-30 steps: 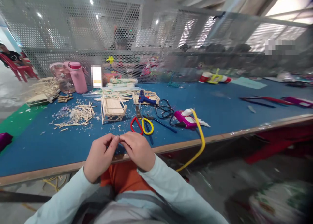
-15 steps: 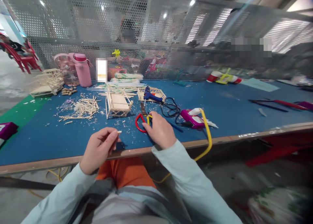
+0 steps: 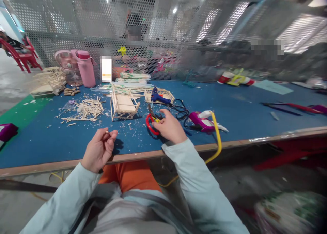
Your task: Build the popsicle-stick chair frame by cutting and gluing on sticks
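My left hand (image 3: 100, 148) is raised above the table's front edge, its fingertips pinched on a short piece of wooden stick (image 3: 107, 132), mostly hidden by the fingers. My right hand (image 3: 171, 125) has its thumb and fingers at the handles of the scissors (image 3: 152, 125), which have a red outer loop and yellow inside. The scissors' dark blades point away from me. Just beyond the hands stands a small wooden stick model (image 3: 125, 104) with a flat deck and railings. Behind the scissors, a blue glue gun (image 3: 159, 97) rests on another stick frame (image 3: 168, 95).
Loose cut sticks (image 3: 90, 108) and scraps lie at left, near a pink bottle (image 3: 87, 69) and another stick model (image 3: 48, 82). A purple and white plug socket (image 3: 203, 121) with a yellow cable sits at right. A perforated metal screen (image 3: 163, 40) closes the back.
The scissors have shifted slightly right and turned with my right hand. My left hand has moved left and rolled palm-up, away from the scissors, keeping the stick piece.
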`<move>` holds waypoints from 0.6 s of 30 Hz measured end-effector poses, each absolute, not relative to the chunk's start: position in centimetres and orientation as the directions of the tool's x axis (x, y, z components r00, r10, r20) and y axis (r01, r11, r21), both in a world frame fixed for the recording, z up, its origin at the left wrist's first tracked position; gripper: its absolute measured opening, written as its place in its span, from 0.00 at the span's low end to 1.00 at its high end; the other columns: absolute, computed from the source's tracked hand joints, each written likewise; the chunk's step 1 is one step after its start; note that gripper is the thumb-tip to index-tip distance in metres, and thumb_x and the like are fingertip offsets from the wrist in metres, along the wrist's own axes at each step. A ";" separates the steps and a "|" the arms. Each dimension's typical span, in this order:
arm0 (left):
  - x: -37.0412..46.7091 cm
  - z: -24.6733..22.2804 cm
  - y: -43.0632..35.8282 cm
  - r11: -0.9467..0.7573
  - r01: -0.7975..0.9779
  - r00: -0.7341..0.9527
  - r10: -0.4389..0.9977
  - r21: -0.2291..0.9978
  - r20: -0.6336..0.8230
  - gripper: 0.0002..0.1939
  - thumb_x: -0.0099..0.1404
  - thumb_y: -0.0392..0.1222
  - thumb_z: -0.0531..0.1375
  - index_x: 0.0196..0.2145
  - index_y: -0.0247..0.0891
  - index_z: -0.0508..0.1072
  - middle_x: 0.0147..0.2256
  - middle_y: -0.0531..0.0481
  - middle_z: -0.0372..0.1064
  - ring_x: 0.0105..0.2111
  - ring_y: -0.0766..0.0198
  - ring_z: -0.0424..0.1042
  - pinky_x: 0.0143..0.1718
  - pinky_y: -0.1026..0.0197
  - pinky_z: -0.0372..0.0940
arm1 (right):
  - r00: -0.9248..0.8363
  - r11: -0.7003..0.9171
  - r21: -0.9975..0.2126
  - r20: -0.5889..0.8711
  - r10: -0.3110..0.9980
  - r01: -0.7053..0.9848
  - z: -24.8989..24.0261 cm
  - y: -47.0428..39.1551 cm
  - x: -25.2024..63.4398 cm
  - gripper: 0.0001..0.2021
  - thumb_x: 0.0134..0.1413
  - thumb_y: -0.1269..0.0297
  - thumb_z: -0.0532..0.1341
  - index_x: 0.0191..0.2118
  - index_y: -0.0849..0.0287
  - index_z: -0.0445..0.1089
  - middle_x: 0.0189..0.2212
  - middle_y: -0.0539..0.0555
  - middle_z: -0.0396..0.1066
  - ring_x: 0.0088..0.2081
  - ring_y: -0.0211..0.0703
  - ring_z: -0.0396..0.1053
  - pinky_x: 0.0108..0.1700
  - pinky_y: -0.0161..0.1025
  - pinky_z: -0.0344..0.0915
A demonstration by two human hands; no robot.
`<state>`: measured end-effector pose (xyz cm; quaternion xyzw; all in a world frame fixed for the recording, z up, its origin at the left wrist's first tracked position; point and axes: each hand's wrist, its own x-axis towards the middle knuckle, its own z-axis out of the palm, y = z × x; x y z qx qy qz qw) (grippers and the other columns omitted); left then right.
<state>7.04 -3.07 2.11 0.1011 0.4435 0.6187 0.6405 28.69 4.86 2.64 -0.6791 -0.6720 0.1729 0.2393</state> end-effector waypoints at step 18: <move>8.1 1.1 -3.6 0.053 -0.625 -0.022 0.996 0.779 -0.085 0.19 0.47 0.39 0.72 0.33 0.33 0.69 0.23 0.54 0.69 0.21 0.73 0.67 0.23 0.73 0.65 | -0.288 0.038 -0.959 0.123 0.950 -0.282 0.5 -0.6 21.8 0.26 0.44 0.60 0.67 0.49 0.55 0.58 0.25 0.41 0.62 0.20 0.29 0.61 0.22 0.31 0.62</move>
